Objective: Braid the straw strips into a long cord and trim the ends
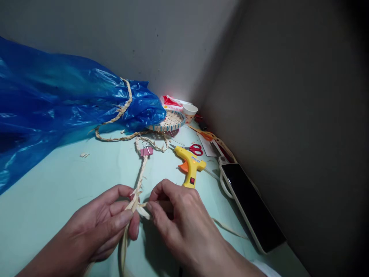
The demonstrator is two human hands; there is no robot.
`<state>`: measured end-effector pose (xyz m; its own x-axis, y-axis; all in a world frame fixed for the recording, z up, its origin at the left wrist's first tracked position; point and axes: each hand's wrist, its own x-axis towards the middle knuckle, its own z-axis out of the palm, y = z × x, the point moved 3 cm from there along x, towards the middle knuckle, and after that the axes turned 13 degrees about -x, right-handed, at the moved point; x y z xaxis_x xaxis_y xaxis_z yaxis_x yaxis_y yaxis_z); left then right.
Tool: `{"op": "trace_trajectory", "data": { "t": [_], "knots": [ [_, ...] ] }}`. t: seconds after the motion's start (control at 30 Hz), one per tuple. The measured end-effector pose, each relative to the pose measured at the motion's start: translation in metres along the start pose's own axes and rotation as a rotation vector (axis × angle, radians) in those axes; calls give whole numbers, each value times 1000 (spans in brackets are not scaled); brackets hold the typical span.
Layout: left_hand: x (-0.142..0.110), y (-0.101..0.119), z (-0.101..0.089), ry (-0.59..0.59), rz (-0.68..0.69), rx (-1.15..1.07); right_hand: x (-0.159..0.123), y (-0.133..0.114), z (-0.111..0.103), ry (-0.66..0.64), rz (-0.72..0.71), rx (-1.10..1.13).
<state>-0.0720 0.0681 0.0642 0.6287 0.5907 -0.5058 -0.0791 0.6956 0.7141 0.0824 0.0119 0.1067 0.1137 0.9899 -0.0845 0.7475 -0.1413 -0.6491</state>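
Fingers of the left hand (105, 223) pinch a braid (141, 176), lower centre, seemingly steadying it; the right hand (186, 217) grips one strand (143, 211).

Braid (140, 179) pinched in left fingers (122, 219), right fingers (158, 217) on its loose strands; runs ahead of them along table (95, 181). Clip (146, 151) on braid, ahead of fingers. Glue gun (188, 163) just beyond right fingers; scissors (196, 149) behind it. Phone (253, 207) right of right fingers. Basket (170, 127) farther ahead of fingers, cup (190, 113) right-behind it. Plastic bag (57, 92) ahead-left of left fingers.
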Motion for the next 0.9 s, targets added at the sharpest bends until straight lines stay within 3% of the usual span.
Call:
{"op": "trace_trajectory", "data": {
  "t": [0.2,0.73,0.9],
  "knots": [
    [1,-3,-5,-15,12,2,2,-1,7,-33,55,46],
    [2,4,0,77,46,60,8,1,17,92,184,104],
    [-2,2,-1,186,69,60,7,0,16,11,117,467]
  ]
}}
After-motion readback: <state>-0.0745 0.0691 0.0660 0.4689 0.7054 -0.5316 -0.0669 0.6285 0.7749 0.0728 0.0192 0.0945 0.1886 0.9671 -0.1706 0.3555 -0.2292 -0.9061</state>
